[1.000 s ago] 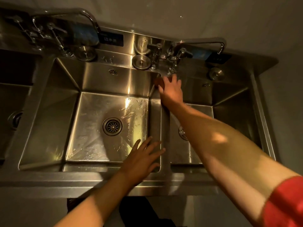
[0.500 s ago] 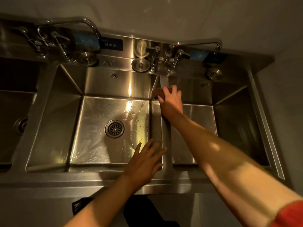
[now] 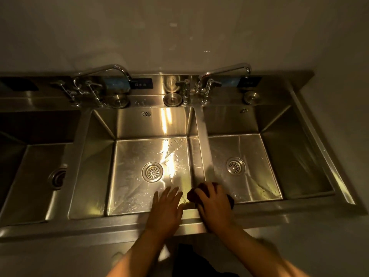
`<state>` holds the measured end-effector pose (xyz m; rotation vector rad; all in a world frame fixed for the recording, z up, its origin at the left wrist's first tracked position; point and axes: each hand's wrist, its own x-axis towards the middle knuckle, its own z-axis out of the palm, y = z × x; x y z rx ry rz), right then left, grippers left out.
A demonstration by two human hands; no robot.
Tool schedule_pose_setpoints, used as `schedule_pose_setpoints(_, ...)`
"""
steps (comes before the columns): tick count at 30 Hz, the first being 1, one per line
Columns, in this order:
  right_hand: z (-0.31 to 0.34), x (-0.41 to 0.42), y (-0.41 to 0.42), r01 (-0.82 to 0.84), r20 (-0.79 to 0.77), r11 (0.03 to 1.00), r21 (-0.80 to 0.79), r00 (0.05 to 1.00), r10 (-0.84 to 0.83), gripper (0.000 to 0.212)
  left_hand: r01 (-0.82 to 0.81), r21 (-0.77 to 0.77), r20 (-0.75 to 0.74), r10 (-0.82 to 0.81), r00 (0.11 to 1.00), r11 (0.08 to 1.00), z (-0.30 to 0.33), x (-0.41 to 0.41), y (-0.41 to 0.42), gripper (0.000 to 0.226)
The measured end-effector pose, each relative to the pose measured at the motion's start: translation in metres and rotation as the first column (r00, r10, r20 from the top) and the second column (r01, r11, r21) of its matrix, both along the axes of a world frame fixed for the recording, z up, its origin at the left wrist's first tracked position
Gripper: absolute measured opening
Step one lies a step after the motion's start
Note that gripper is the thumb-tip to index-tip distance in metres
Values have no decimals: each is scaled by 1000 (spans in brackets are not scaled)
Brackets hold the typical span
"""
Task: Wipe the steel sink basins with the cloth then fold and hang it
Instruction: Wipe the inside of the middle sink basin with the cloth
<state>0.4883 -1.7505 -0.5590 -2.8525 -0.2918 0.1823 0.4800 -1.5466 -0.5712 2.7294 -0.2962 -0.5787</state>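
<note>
A long steel sink holds a middle basin (image 3: 131, 156) and a right basin (image 3: 261, 168), split by a narrow divider (image 3: 201, 140). A dark bunched cloth (image 3: 191, 195) lies on the near end of that divider. My right hand (image 3: 214, 204) covers it, fingers spread and curved over the bundle, pressing it onto the steel. My left hand (image 3: 165, 208) rests flat, fingers straight, on the front rim of the middle basin, just left of the cloth. Water streaks shine on the middle basin floor.
A third, darker basin (image 3: 36, 168) lies at the left. Two swivel faucets (image 3: 111, 69) (image 3: 229, 69) with taps and round caps line the back ledge. Each basin has a round drain (image 3: 152, 172). A raised steel lip (image 3: 323, 148) borders the right side by the wall.
My right hand drew the cloth along the divider from its far end by the faucet back to the near front rim. My left hand stayed on the front rim. The view tilted up.
</note>
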Motion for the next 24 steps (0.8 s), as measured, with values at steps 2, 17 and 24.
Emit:
schedule_pose_setpoints(2, 1, -10, 13, -45, 8, 999, 11, 999, 45, 57, 0, 43, -8, 0, 1000, 999, 5, -4, 12, 53)
schedule_pose_setpoints(17, 1, 3, 165, -180, -92, 959, 218, 975, 204, 40, -323, 246, 195, 280, 940, 914, 27, 25, 209, 51)
schedule_pose_setpoints(24, -3, 16, 231, -223, -80, 925, 307, 963, 259, 38, -546, 183, 287, 487, 825, 818, 35, 91, 273, 57)
